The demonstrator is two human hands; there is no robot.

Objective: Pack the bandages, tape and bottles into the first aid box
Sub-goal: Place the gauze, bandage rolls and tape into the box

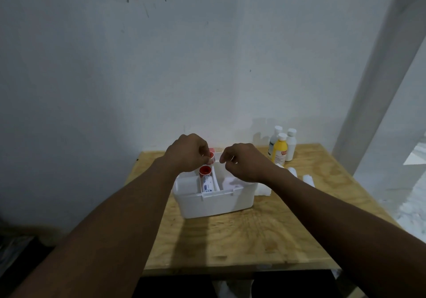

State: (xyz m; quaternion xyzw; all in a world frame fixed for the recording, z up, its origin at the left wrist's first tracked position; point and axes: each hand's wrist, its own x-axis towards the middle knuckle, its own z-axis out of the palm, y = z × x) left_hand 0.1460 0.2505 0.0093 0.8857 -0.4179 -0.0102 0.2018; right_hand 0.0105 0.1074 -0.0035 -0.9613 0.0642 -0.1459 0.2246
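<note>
Fingers [205,150] of left hand [187,153] pinch red-capped tape roll [211,157] above far end of first aid box [214,199], over middle compartment. Another red-capped roll [205,171] lies just below in that compartment. Right hand [245,162] fingers loosely curled, holding nothing, over box's right side. Bottles [281,146] stand at table [242,240] back right; bandages [308,180] lie beside box.

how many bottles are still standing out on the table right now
3, clustered at the table's far right corner, outside the first aid box: the yellow bottle in front, a white bottle behind it to the left, another white bottle to its right. More could be hidden behind them.
</note>
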